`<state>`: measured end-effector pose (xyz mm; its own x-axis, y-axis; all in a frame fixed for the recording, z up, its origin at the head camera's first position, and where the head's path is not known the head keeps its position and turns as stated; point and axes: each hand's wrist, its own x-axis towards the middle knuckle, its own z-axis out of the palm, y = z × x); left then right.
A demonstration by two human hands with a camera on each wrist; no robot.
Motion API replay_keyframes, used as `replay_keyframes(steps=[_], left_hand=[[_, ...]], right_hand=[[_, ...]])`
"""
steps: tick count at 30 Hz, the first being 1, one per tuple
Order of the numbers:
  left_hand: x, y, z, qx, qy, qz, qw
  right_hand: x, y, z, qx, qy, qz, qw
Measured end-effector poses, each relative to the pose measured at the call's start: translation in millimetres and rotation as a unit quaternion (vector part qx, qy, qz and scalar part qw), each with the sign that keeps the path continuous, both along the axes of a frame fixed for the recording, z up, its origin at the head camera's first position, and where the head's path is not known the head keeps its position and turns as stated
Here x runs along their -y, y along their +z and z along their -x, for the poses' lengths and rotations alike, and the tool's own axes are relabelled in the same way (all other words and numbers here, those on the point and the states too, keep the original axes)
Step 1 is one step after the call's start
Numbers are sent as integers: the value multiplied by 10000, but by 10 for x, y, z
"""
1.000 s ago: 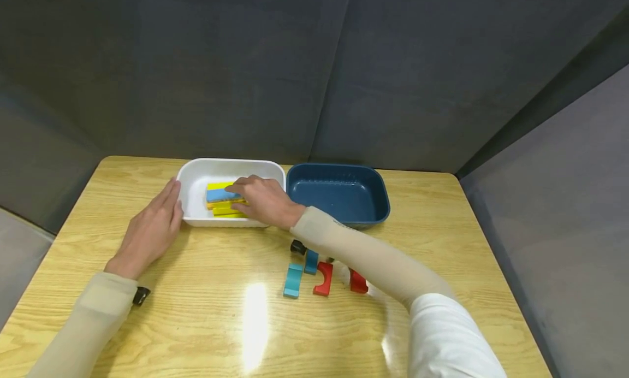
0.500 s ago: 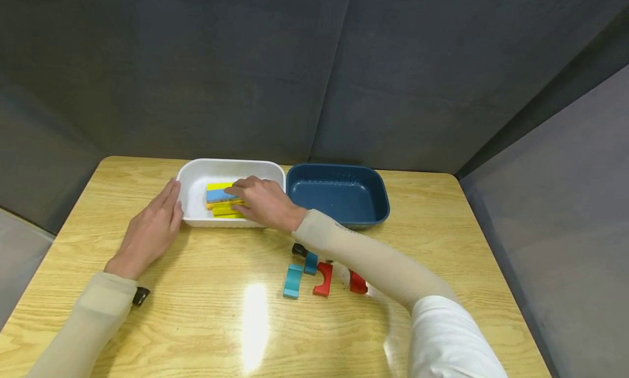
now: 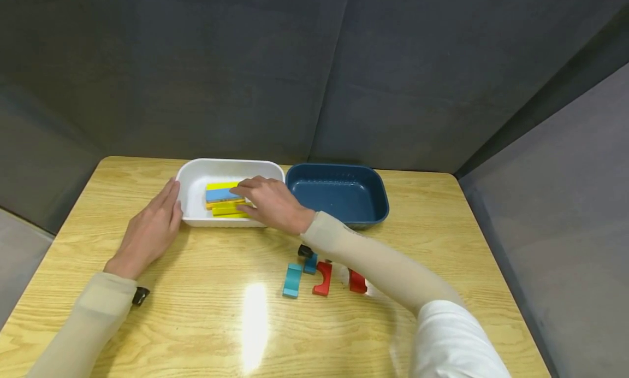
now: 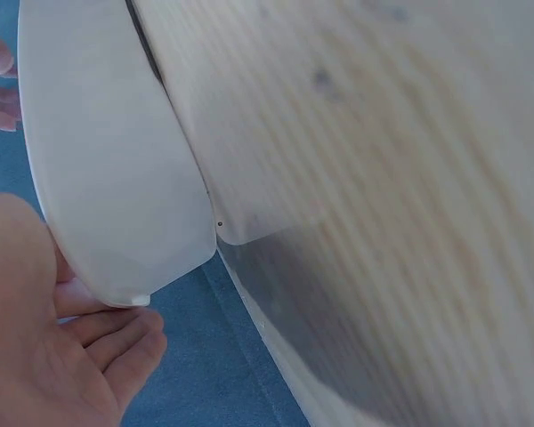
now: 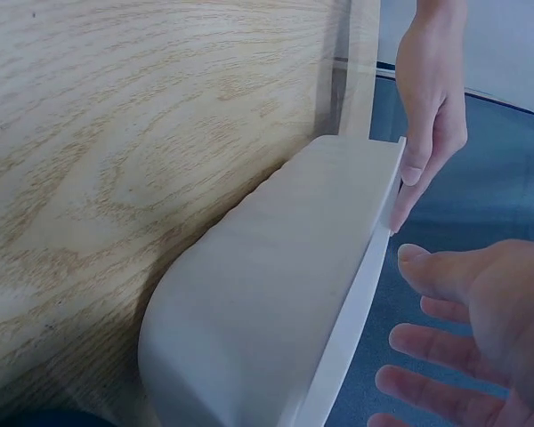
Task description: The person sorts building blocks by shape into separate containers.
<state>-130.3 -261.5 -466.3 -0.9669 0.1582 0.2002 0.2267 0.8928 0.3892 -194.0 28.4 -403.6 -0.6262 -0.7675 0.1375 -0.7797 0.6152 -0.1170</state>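
Note:
My left hand (image 3: 144,233) rests with straight fingers against the left end of a white plastic bin (image 3: 228,223). In the left wrist view, that hand (image 4: 58,356) touches the bin's corner. Inside the bin lies a group of flat blocks: a light blue block (image 3: 220,194) with yellow blocks (image 3: 227,210) around it. Over their right ends hovers my right hand (image 3: 275,203), fingers spread and pointing left. The right wrist view shows this hand (image 5: 481,347) with nothing between thumb and fingers, above the bin's rim, which hides the blocks there.
A dark blue bin (image 3: 339,220) stands beside the white one, under my right forearm's far side. Nearer on the table lie a teal arch block (image 3: 292,281), a blue block (image 3: 310,265), a red arch block (image 3: 322,279) and another red block (image 3: 357,282).
My right hand has drawn slightly to the right, uncovering more of the blue and yellow blocks. The left hand stays against the white bin.

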Motion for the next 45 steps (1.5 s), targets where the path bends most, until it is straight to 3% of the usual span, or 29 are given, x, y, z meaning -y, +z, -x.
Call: replay_keyframes(steps=[10,27,45], left_hand=[[-12,6,2,58,-2,19,10000],[5,20,9,66,-23,32,10000],[20,29,17,103,-28,13,9999]], right_hand=[[-161,41,-67,23,-82,184,9998],[-530,82,-174,-383,-190,384,9983],[-1040,111,-190,-629,-738,850,9916]])
